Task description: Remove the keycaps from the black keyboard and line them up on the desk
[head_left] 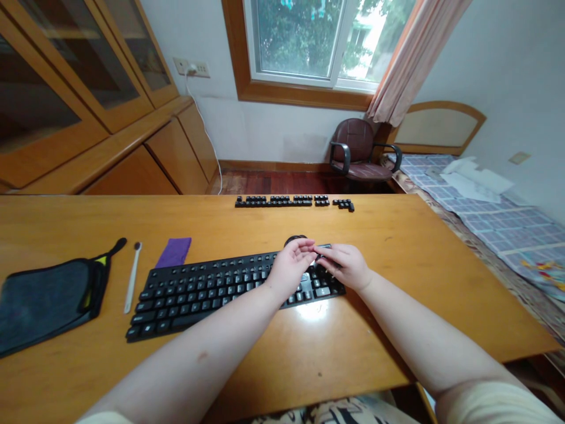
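A black keyboard [207, 294] lies at a slant on the wooden desk, its upper rows bare of keycaps. Above its right end my left hand [291, 262] and my right hand [346, 265] meet at the fingertips. Both have their fingers curled into a pinch; whatever may be between them is too small or hidden to make out. Just behind my left hand shows a dark curved thing [295, 238], mostly covered. Loose black keycaps [280, 201] stand in rows along the desk's far edge, with a smaller group [344, 204] at their right.
On the left of the desk [392, 235] lie a dark pouch [48, 300], a white toothbrush [132, 280] with dark bristles and a purple cloth [174, 252] touching the keyboard's back edge. Beyond the desk are an office chair [355, 147], a bed [494, 200] and a cabinet [119, 141].
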Available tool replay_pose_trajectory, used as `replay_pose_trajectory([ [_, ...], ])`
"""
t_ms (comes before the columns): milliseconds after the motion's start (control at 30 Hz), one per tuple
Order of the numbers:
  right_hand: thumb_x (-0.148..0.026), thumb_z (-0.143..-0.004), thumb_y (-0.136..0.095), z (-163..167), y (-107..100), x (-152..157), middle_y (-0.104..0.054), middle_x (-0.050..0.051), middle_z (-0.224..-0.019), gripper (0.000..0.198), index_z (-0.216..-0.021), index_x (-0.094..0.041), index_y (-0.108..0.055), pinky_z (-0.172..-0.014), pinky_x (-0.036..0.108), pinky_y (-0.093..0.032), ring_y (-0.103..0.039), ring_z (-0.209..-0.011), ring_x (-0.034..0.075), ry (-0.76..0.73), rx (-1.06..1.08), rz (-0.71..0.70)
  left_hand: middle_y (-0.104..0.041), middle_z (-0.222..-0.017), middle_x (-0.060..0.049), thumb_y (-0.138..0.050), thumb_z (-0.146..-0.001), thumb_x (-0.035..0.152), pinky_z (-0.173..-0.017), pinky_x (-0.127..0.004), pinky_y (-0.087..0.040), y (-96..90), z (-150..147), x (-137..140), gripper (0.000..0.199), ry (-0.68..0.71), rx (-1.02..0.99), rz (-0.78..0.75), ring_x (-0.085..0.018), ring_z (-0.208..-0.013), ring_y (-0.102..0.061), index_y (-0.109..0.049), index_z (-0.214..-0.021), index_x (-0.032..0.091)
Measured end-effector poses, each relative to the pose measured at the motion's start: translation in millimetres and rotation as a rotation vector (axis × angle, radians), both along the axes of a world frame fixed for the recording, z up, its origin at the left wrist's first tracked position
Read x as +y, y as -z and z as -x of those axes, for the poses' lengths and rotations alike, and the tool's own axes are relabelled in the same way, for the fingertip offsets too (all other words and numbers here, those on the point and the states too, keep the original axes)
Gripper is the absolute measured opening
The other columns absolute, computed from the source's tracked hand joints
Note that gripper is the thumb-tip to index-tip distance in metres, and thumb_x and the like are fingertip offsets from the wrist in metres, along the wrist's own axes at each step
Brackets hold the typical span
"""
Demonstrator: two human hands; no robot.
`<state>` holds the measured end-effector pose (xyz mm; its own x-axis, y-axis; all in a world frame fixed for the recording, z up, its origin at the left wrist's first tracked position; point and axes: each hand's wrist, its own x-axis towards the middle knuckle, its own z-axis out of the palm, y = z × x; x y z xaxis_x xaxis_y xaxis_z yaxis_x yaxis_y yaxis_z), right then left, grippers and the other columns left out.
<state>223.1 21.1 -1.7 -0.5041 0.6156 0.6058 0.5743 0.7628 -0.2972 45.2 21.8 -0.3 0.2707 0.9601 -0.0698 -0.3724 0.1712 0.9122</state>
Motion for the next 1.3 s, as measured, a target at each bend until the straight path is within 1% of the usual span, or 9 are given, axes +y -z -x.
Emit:
replay_pose_trajectory([
  [133, -0.029, -0.087, -0.053, 1, -2, -3, -0.063, 0.004, -0.071, 0.032, -0.118, -0.025, -0.06, -0.057, 0.024, -0.043, -0.056, -0.06, 0.013, -0.02, -0.051, -0.029, -0.064, -0.089, -0.005, -0.066, -0.071, 0.015, -0.088, -0.034, -0.048, 1.5, -1, 0, 0.025, 0.01, 0.03, -0.037, -0.015, -0.091, -0.061, -0.058, -0.095, 0.014],
  [267, -0.031, -0.088, -0.052, -6, -4, -1, -0.062, 0.003, -0.066, 0.029, -0.113, -0.024, -0.063, -0.059, 0.024, -0.042, -0.055, -0.058, 0.012, 0.063, -0.095, -0.022, -0.064, -0.097, -0.007, -0.066, -0.072, 0.018, -0.09, -0.035, -0.047, 0.5, -2, -1, 0.027, -0.009, 0.058, -0.056, -0.016, -0.095, -0.061, -0.056, -0.097, 0.015],
  [333, -0.033, -0.087, -0.052, -20, -2, 7, -0.062, 0.004, -0.066, 0.029, -0.112, -0.023, -0.064, -0.06, 0.024, -0.043, -0.056, -0.059, 0.013, 0.202, -0.121, -0.033, -0.064, -0.099, -0.008, -0.065, -0.073, 0.018, -0.092, -0.035, -0.046, 0.0, -2, -1, 0.027, -0.022, 0.071, -0.052, -0.016, -0.096, -0.061, -0.056, -0.098, 0.014],
  [467, -0.034, -0.088, -0.048, -56, 9, 36, -0.068, 0.008, -0.089, 0.03, -0.108, -0.019, -0.067, -0.063, 0.026, -0.045, -0.061, -0.075, 0.018, 0.656, -0.159, 0.034, -0.065, -0.096, -0.008, -0.063, -0.075, 0.021, -0.089, -0.036, -0.047, 0.5, -2, -1, 0.023, -0.012, 0.1, -0.033, -0.016, -0.09, -0.063, -0.057, -0.096, 0.014],
  [567, -0.034, -0.087, -0.049, -71, 23, 54, -0.068, 0.007, -0.096, 0.029, -0.102, -0.021, -0.069, -0.066, 0.027, -0.046, -0.062, -0.083, 0.019, 0.806, -0.23, 0.171, -0.065, -0.094, -0.008, -0.063, -0.076, 0.024, -0.086, -0.034, -0.048, -0.3, -2, -2, 0.022, -0.009, 0.119, -0.035, -0.015, -0.084, -0.063, -0.057, -0.094, 0.014],
  [667, -0.033, -0.086, -0.05, -69, 34, 62, -0.068, 0.006, -0.099, 0.027, -0.102, -0.023, -0.069, -0.069, 0.027, -0.046, -0.062, -0.086, 0.019, 0.832, -0.271, 0.221, -0.065, -0.092, -0.007, -0.062, -0.076, 0.025, -0.083, -0.033, -0.049, -3.1, -2, -2, 0.022, -0.012, 0.133, -0.03, -0.014, -0.081, -0.063, -0.057, -0.093, 0.013],
  [767, -0.032, -0.087, -0.049, -62, 40, 65, -0.068, 0.006, -0.099, 0.026, -0.101, -0.022, -0.069, -0.07, 0.027, -0.045, -0.062, -0.086, 0.019, 0.839, -0.293, 0.197, -0.065, -0.09, -0.007, -0.062, -0.076, 0.024, -0.081, -0.031, -0.049, -4.9, -3, -3, 0.021, -0.024, 0.133, -0.027, -0.013, -0.079, -0.062, -0.057, -0.092, 0.013],
  [1033, -0.035, -0.086, -0.05, -59, 35, 100, -0.066, 0.005, -0.1, 0.024, -0.094, -0.023, -0.069, -0.063, 0.026, -0.042, -0.06, -0.081, 0.018, 0.867, -0.314, 0.168, -0.063, -0.085, -0.005, -0.065, -0.075, 0.026, -0.078, -0.03, -0.049, 0.4, -5, -2, 0.021, -0.036, 0.092, -0.049, -0.013, -0.078, -0.061, -0.06, -0.09, 0.014],
  [1300, -0.038, -0.086, -0.049, -64, 41, 115, -0.066, 0.005, -0.1, 0.027, -0.098, -0.024, -0.069, -0.069, 0.026, -0.044, -0.06, -0.085, 0.019, 0.804, -0.286, 0.184, -0.062, -0.082, -0.003, -0.068, -0.072, 0.025, -0.076, -0.028, -0.049, -3.3, -4, -3, 0.022, -0.022, 0.071, 0.002, -0.012, -0.075, -0.059, -0.06, -0.089, 0.014],
])
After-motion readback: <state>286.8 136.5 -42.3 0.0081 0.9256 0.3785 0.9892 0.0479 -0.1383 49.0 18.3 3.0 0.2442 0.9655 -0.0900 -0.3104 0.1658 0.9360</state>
